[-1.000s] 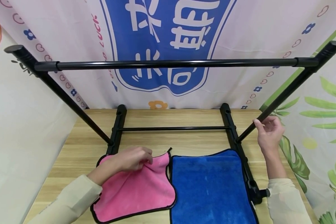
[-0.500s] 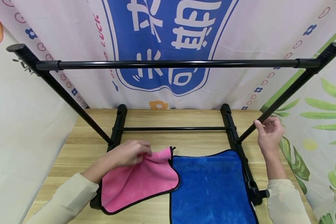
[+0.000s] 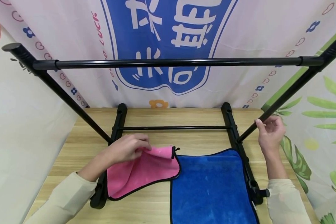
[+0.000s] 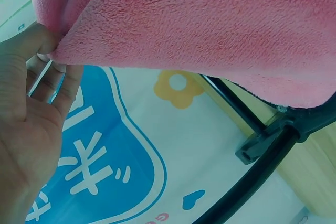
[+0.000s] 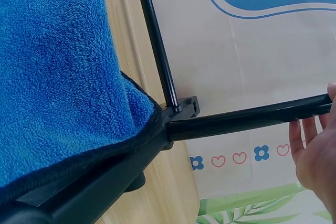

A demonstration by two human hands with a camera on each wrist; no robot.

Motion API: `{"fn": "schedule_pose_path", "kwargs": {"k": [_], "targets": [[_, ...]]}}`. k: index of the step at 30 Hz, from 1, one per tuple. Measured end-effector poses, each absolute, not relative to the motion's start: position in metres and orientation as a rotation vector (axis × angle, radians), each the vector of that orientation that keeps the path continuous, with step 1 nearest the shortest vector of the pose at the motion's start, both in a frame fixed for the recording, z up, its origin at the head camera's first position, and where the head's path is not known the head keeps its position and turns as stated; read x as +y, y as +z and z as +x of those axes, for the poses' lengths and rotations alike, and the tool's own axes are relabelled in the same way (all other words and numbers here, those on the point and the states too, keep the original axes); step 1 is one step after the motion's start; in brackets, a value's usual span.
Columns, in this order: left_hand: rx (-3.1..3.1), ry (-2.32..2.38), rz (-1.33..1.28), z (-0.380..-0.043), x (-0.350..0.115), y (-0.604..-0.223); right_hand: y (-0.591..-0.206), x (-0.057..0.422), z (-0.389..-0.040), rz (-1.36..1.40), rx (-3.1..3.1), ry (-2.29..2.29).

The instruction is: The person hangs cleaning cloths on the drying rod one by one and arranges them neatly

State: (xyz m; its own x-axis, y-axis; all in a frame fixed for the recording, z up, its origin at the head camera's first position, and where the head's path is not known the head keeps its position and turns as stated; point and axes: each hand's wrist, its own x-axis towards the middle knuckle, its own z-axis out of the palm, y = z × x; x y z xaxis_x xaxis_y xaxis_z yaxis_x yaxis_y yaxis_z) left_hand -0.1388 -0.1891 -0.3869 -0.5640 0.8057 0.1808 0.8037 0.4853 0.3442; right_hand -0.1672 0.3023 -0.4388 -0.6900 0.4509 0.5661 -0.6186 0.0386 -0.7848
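Note:
My left hand (image 3: 130, 147) pinches the pink towel (image 3: 145, 174) at its upper edge, lifting it in folds. In the left wrist view, thumb and fingers nip a gathered bit of the fuzzy pink towel (image 4: 199, 19). A blue towel (image 3: 210, 186) with black edging lies to the right, draped over the low front of a black rack (image 3: 168, 63). With thumb and fingers, my right hand (image 3: 271, 133) holds the rack's right upright (image 3: 289, 88); in the right wrist view that hand (image 5: 317, 150) grips the same black upright (image 5: 236, 121).
The rack's feet (image 3: 100, 199) stand on a wooden table (image 3: 137, 208). A low crossbar (image 3: 173, 128) joins them at the back. Behind hangs a printed curtain (image 3: 240, 34), and a leaf-patterned cloth (image 3: 324, 124) is at the right.
My left hand has moved slightly up and left, raising the pink towel; its lower edge has come up and uncovered the rack's left front foot. The right hand stays on the upright.

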Motion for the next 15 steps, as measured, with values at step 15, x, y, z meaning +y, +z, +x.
{"fn": "schedule_pose_path", "kwargs": {"k": [15], "targets": [[2.787,0.645,1.539,-0.141,-0.189,-0.376,-0.439,0.301,-0.168,0.164,-1.548,1.735]]}}
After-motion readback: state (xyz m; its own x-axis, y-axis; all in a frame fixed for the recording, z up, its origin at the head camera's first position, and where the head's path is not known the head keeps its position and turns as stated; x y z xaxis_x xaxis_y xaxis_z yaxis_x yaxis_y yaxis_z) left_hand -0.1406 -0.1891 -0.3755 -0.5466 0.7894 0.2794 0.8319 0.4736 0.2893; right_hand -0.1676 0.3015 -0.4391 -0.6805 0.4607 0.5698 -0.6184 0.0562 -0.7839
